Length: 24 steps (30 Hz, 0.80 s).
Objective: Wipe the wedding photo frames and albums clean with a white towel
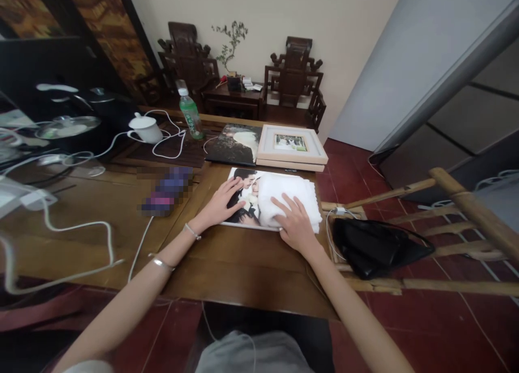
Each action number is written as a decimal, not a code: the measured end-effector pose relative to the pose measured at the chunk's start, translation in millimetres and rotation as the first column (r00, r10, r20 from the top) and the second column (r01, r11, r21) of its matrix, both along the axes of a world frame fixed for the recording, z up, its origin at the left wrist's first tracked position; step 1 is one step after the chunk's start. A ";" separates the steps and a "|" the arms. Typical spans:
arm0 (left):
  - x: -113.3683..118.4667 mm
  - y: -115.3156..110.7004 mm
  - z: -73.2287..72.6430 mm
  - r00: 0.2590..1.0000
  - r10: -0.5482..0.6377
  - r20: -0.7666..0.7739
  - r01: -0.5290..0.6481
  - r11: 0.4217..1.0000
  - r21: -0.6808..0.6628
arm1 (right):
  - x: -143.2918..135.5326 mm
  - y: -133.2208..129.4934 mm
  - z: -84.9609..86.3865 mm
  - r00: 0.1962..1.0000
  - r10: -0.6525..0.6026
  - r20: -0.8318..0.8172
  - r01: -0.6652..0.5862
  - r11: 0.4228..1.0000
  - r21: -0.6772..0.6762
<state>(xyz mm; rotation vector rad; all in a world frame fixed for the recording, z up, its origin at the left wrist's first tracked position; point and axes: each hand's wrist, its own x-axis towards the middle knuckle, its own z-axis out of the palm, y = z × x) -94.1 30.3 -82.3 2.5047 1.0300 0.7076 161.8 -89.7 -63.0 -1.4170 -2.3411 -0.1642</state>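
A photo panel (248,205) printed with a couple lies flat on the wooden table in front of me. On its right half rests a folded white cloth (284,192), hiding that part of the picture. My left hand (223,200) is at the panel's left edge, fingers stretched out over it and thumb apart. My right hand (295,224) lies spread on the cloth, pressing it flat against the panel. Neither hand has its fingers wrapped round anything.
Behind the panel are a dark photo panel (233,145) and stacked white frames (292,143). A green-labelled bottle (190,113), white lidded cup (146,128), phone (168,191) and loose white cables (109,238) occupy the left. A black bag (373,246) sits on a wooden chair (466,216) at right.
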 end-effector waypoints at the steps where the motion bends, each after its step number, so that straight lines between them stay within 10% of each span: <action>1: -0.2 -0.7 0.3 1.000 0.004 -0.001 -0.004 1.000 -0.006 | 0.3 0.3 0.2 1.000 0.001 -0.002 -0.001 1.000 0.003; 24: -0.5 9.1 -4.4 1.000 -0.011 0.018 0.011 1.000 -0.001 | 0.0 37.2 23.3 0.992 -0.109 0.069 0.117 0.985 -0.130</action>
